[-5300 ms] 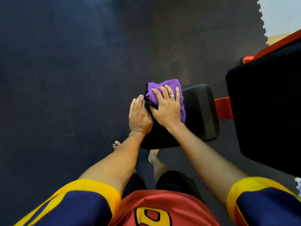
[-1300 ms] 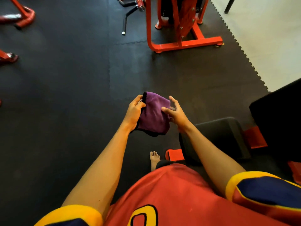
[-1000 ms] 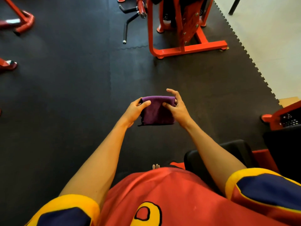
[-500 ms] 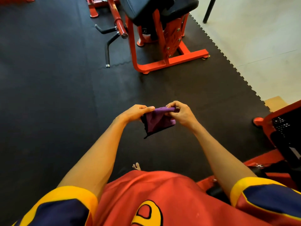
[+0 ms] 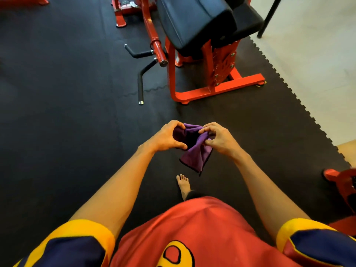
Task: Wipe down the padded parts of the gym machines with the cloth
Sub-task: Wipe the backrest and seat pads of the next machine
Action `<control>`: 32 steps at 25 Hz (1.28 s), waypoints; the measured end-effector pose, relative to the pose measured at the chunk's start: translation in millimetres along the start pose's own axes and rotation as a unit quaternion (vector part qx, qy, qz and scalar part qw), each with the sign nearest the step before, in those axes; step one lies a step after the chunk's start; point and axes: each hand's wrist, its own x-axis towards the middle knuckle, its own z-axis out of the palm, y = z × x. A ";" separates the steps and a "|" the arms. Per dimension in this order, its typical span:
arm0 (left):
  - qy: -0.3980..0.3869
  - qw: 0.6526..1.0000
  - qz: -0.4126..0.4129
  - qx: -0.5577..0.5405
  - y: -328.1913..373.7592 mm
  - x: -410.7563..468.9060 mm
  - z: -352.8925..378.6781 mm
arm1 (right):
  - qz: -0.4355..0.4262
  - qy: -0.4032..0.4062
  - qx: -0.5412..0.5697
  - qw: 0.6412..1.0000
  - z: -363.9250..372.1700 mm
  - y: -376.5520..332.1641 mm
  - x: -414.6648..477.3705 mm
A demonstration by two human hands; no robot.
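A purple cloth [image 5: 194,151] with a dark hem hangs in mid-air in front of my chest, above the floor mat. My left hand [image 5: 166,137] curls around its upper left part. My right hand [image 5: 217,137] pinches the cloth's upper right edge between thumb and fingers. A loose corner droops below both hands. Ahead stands a red-framed gym machine [image 5: 210,87] with a black padded seat [image 5: 194,22] at the top of the view, well beyond my hands.
Black handle bars [image 5: 140,81] stick out from the machine's left side. Dark rubber mat [image 5: 67,112] covers the floor and ends at a toothed edge against pale flooring [image 5: 308,64] on the right. Another red machine part [image 5: 342,184] sits at the right edge. My bare foot [image 5: 184,185] is below the cloth.
I left the small black pad I was wiping and turned toward the red machine, which now looks closer. Both hands lifted the cloth and are refolding it; a corner now hangs down.
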 end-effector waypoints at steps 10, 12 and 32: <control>0.051 0.997 -0.051 -0.023 -43.8 84.2 -119.0 | -0.095 -0.014 -0.033 0.995 7.2 -75.1 217.6; 0.086 0.995 -0.038 0.018 -63.4 103.0 -158.0 | -0.112 -0.011 -0.031 0.993 20.7 -92.8 262.3; 0.114 0.990 0.010 -0.087 -250.4 274.4 -548.5 | -0.021 0.041 -0.023 0.999 146.4 -223.4 589.4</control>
